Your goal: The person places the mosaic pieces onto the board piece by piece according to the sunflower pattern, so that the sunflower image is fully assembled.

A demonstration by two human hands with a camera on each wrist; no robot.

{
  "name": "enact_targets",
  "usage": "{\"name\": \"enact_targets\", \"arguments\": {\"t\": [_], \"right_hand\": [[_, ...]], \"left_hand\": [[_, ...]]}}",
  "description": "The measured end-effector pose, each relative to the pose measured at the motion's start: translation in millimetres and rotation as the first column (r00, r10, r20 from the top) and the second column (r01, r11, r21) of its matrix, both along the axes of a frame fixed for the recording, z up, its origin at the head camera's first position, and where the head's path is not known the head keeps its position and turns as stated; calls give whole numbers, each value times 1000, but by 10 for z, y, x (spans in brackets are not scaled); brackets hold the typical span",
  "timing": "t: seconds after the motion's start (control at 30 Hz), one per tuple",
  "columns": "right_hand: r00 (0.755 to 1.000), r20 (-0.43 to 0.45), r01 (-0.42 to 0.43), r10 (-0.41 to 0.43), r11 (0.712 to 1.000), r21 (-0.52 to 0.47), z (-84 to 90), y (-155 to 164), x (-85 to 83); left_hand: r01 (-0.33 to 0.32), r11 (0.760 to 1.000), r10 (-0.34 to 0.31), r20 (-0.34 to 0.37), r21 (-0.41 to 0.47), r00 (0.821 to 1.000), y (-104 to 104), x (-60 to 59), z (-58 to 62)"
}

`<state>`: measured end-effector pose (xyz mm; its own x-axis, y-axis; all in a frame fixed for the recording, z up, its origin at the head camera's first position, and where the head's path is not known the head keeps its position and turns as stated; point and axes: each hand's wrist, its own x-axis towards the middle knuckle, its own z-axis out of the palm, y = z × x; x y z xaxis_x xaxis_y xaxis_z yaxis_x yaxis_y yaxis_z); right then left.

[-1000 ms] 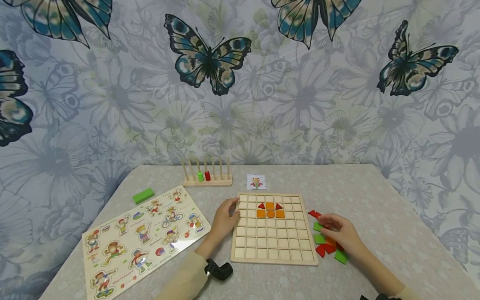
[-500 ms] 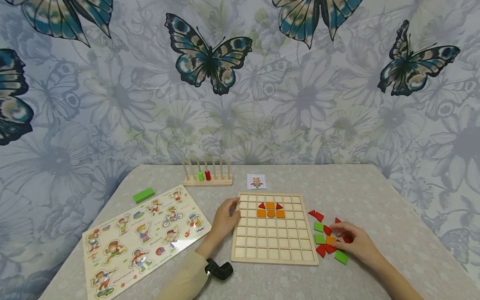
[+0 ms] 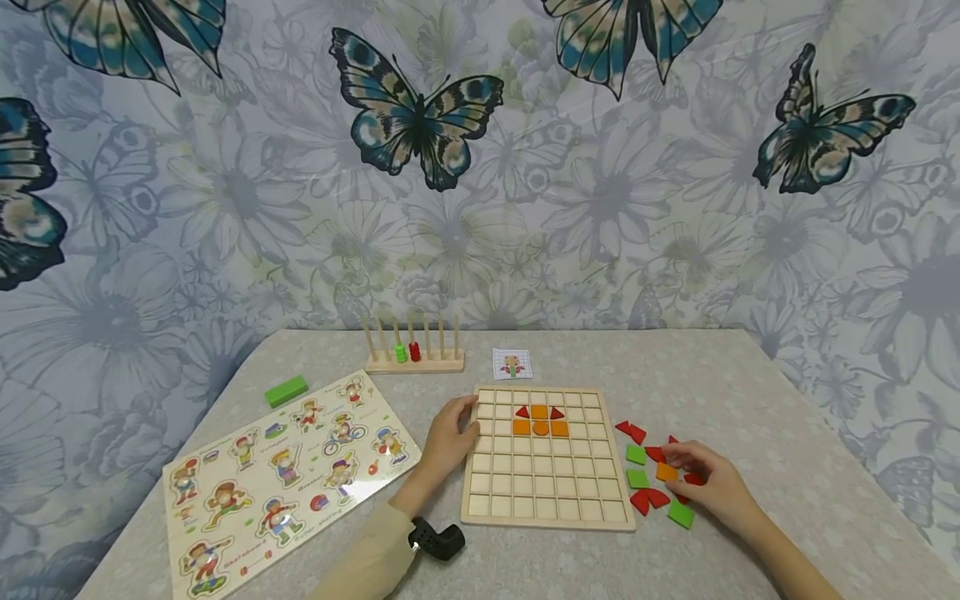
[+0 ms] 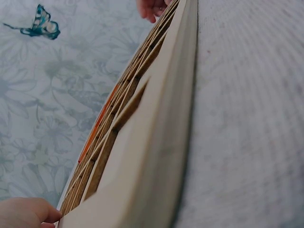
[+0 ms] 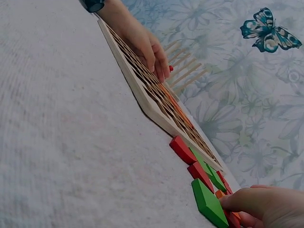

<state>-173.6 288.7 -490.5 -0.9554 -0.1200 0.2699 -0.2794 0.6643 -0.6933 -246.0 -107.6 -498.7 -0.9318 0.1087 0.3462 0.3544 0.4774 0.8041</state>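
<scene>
At the far left of the grey table [image 3: 720, 392], a picture puzzle board [image 3: 288, 475] with cartoon figures is laid flat, with a green block [image 3: 287, 390] just beyond it. Further back, a wooden peg rack [image 3: 414, 354] carrying green and red beads is seen, and a small pattern card [image 3: 512, 363] lies beside it. In the middle, a wooden grid board [image 3: 547, 492] is placed; orange and red pieces [image 3: 540, 421] are fitted in its upper rows. The board's left edge is touched by the left hand [image 3: 448, 437], whose fingers are loosely curled over the rim. To the right of the board, red and green loose pieces [image 3: 648, 479] are scattered. Among them, an orange square piece [image 3: 666, 472] is pinched by the fingertips of the right hand [image 3: 708, 483], low over the table.
</scene>
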Motion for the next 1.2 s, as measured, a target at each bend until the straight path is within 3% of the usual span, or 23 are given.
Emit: {"name": "enact_targets", "arguments": {"t": [0.23, 0.5, 0.9, 1.2], "right_hand": [[1000, -10, 2, -2, 1000, -12, -11, -7, 3], [999, 41, -2, 4, 999, -54, 15, -69, -31], [989, 49, -126, 140, 968, -216, 43, -256, -99], [979, 4, -199, 205, 955, -219, 66, -513, -253]], "left_hand": [[0, 1000, -1, 5, 4, 1000, 1, 4, 6], [-9, 1000, 9, -9, -6, 1000, -17, -3, -7], [-3, 1000, 3, -16, -6, 1000, -7, -14, -30], [-4, 1000, 4, 1, 13, 1000, 2, -13, -11]]}}
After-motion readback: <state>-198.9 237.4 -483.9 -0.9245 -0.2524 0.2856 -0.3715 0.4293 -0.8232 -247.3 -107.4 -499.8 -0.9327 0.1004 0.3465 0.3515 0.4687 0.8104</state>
